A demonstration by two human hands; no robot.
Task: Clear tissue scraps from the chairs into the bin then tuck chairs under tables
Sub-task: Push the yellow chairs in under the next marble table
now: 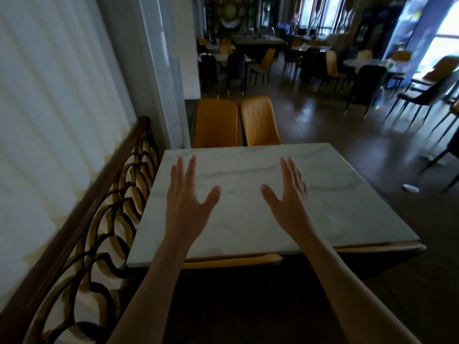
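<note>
In a dim restaurant, a bare marble counter [248,194] lies under our left hand [190,194] and right hand [288,194], both spread wide and holding nothing. Orange chairs [216,122] look tucked on both sides. We see no bin; one white scrap [410,188], perhaps tissue, lies on the floor [323,125] to the right, likely our next pickup.

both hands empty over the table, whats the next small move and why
Probably turn right and step toward the white scrap on the floor: both hands, left and right, are open, and the orange chairs here are tucked under the marble table.
</note>
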